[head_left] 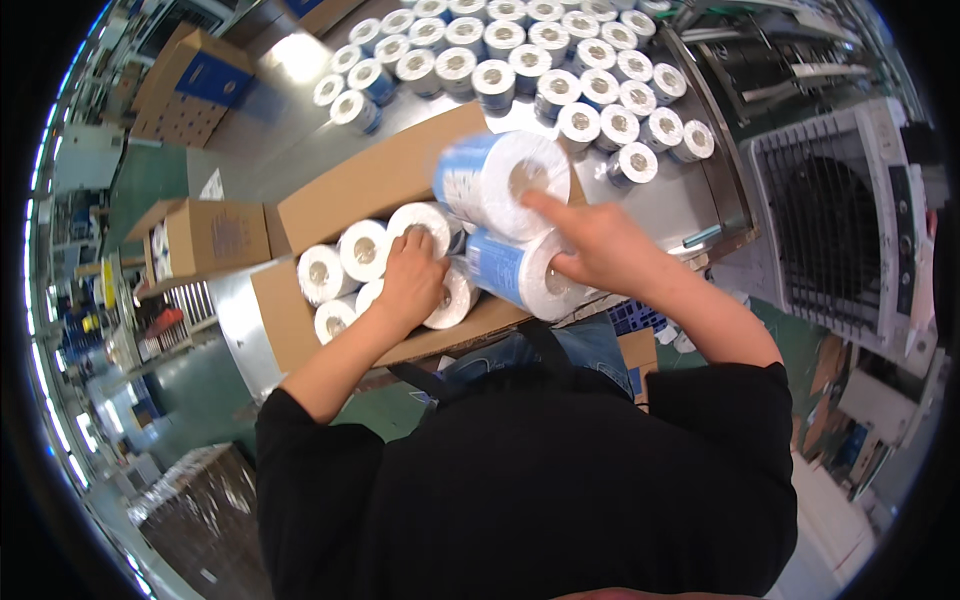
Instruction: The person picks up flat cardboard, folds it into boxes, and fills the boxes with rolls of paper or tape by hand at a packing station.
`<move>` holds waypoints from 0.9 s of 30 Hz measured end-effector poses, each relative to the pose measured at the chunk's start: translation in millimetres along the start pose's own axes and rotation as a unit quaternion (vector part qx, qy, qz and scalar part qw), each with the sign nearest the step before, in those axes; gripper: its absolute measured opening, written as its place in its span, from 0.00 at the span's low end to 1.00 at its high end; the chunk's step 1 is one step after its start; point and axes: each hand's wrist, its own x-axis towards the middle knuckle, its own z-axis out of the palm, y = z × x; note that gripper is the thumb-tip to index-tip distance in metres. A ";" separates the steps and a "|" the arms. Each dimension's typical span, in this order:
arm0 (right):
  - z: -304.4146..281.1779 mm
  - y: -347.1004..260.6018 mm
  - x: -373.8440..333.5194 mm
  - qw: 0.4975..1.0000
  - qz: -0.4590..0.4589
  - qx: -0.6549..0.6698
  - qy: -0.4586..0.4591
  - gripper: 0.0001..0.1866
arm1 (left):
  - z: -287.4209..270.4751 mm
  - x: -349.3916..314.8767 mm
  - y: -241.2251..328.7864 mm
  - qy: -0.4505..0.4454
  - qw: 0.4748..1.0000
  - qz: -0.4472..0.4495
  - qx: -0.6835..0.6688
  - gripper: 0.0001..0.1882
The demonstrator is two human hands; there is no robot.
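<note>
The right hand (pixel 605 243) clamps an upper roll (pixel 500 182) and a lower roll (pixel 520 275) from within, at two and three o'clock from the left hand (pixel 415 278)—its own grip unclear—and a slipping hold could drop either.

Your two hands, the left hand (pixel 412 283) and the right hand (pixel 610 248), work among dozens: two wrapped rolls (pixel 492 272) in your right grip, at least six packed rolls (pixel 362 250) visible in one open carton (pixel 382 178), and more than thirty standing rolls (pixel 465 35) on one counter (pixel 268 135). At least two more cartons (pixel 240 235) appear at your left.
</note>
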 end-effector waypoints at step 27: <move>39.9 52.9 35.2 0.927 0.315 0.200 -0.029 0.21 | 20.1 -227.3 -136.5 0.160 0.789 -0.523 -0.280 0.25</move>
